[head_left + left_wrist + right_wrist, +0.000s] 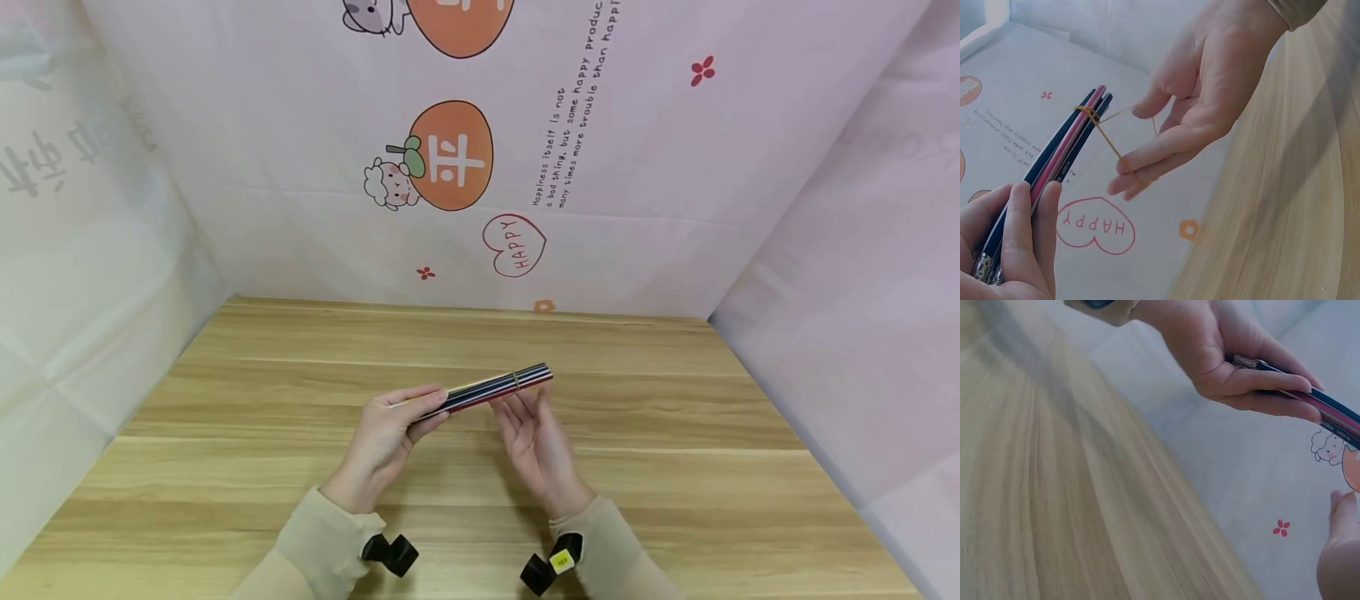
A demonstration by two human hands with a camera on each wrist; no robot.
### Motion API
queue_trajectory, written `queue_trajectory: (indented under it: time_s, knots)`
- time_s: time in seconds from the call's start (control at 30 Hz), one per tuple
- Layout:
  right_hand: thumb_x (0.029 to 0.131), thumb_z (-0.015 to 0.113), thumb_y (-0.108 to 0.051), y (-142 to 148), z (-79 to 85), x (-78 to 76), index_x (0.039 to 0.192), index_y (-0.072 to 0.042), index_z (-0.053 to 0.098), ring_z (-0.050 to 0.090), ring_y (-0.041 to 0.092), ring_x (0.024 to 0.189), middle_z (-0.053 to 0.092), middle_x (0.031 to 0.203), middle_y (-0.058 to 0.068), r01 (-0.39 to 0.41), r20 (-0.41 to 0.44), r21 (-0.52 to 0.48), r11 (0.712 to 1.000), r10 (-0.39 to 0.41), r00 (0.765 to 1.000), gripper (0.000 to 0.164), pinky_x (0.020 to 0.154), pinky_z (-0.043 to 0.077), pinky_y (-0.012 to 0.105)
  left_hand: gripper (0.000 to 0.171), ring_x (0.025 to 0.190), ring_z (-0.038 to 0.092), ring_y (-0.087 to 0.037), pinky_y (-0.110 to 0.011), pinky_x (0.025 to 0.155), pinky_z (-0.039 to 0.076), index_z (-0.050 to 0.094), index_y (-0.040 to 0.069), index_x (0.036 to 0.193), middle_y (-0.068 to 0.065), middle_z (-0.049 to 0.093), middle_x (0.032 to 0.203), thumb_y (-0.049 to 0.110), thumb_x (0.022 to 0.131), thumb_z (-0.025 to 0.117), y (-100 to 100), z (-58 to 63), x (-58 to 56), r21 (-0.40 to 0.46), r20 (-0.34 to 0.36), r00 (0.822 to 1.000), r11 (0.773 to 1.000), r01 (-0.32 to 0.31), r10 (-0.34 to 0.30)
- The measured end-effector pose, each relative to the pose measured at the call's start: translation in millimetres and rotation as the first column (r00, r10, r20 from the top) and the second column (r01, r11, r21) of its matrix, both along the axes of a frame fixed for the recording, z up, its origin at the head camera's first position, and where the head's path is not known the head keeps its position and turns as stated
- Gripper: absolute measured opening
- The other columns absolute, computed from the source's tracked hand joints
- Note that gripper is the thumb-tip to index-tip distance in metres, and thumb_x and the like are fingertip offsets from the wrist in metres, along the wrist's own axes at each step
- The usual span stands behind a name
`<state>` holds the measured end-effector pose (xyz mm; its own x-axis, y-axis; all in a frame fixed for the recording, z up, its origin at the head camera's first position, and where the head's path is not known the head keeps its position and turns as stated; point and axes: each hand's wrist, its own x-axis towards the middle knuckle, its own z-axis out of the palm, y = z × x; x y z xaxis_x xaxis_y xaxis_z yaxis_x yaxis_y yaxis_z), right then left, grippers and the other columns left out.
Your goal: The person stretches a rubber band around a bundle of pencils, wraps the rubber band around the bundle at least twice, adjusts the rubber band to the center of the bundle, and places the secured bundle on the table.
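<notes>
In the head view, the person's left hand (382, 437) grasps one end of a bundle of pencils (480, 395), held slanting above the wooden counter (645, 417). The right hand (540, 454) is palm up just under the bundle's other end, its fingers extended rather than clenched. A rubber band (516, 380) crosses the pencils near that end. Behind stands a printed white sheet (637, 167).

In the left wrist view, the left fingers press around the pencils near their metal ferrules (982, 265); the band circles the far end, a loop stretched out over the right thumb and fingers.

In the right wrist view, the left fingers grip the bundle, which runs out of frame; the right hand shows only partly, at the lower right.
</notes>
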<state>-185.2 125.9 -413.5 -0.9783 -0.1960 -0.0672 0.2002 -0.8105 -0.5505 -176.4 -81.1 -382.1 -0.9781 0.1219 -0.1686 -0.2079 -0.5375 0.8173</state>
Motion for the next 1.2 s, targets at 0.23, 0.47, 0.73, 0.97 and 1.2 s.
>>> queue_trajectory:
  time_s: [0.23, 0.47, 0.73, 0.97, 1.2]
  knots:
    - [0.104, 0.042, -0.032, 2, 2.5, -0.7, 0.116, -0.016, 0.066, 0.066, 0.012, 0.110, 0.067, 0.125, -0.001, 0.215, -0.307, 0.145, 0.966, -0.162, 0.938, 0.031, 0.107, 0.049, 0.026, 0.015, 0.086, 0.075, -0.024, -0.021, 0.081, 0.061, 0.077, 0.004, 0.095, -0.019, 0.066, 0.113, -0.006, 0.089, 0.068, -2, 0.0, -1.0, 0.021, 0.013, 0.999, 0.999, -0.039, 0.039]
    - [0.102, 0.052, -0.008, 17, 6.3, -5.3, 0.141, -0.006, 0.053, 0.064, 0.014, 0.118, 0.060, 0.139, 0.002, 0.342, -0.489, 0.221, 0.913, -0.200, 0.849, 0.039, 0.107, 0.050, 0.029, 0.016, 0.086, 0.075, -0.024, -0.022, 0.081, 0.062, 0.077, 0.005, 0.093, -0.014, 0.071, 0.104, -0.007, 0.088, 0.068, -6, 4.5, -1.8, -0.006, -0.007, 1.000, 1.000, -0.022, 0.022]
    - [0.099, 0.052, 0.004, 28, 13.7, -8.6, 0.141, 0.003, 0.050, 0.065, 0.014, 0.117, 0.063, 0.137, -0.003, 0.391, -0.594, 0.390, 0.833, -0.097, 0.799, 0.042, 0.106, 0.051, 0.026, 0.015, 0.084, 0.075, -0.022, -0.024, 0.080, 0.063, 0.078, 0.005, 0.091, -0.012, 0.074, 0.098, -0.007, 0.086, 0.071, -9, 4.9, -3.7, -0.059, -0.032, 0.999, 0.998, -0.014, 0.012]
    - [0.096, 0.056, 0.008, 37, 18.5, -11.6, 0.136, 0.006, 0.054, 0.067, 0.015, 0.114, 0.066, 0.132, -0.004, 0.406, -0.629, 0.487, 0.773, -0.012, 0.778, 0.041, 0.102, 0.054, 0.025, 0.015, 0.086, 0.075, -0.021, -0.026, 0.081, 0.063, 0.076, -0.001, 0.099, -0.014, 0.074, 0.097, -0.005, 0.084, 0.074, -12, 6.2, -3.1, -0.101, -0.039, 0.999, 0.995, -0.006, 0.002]
    - [0.094, 0.060, 0.006, 45, 23.1, -11.9, 0.129, 0.006, 0.061, 0.065, 0.012, 0.117, 0.070, 0.125, -0.004, 0.329, -0.602, 0.559, 0.761, 0.100, 0.792, 0.035, 0.099, 0.055, 0.022, 0.033, 0.083, 0.075, -0.018, -0.025, 0.079, 0.063, 0.065, -0.015, 0.116, -0.012, 0.075, 0.095, -0.005, 0.085, 0.073, -15, 6.0, -4.4, -0.137, -0.055, 0.998, 0.990, 0.017, -0.025]
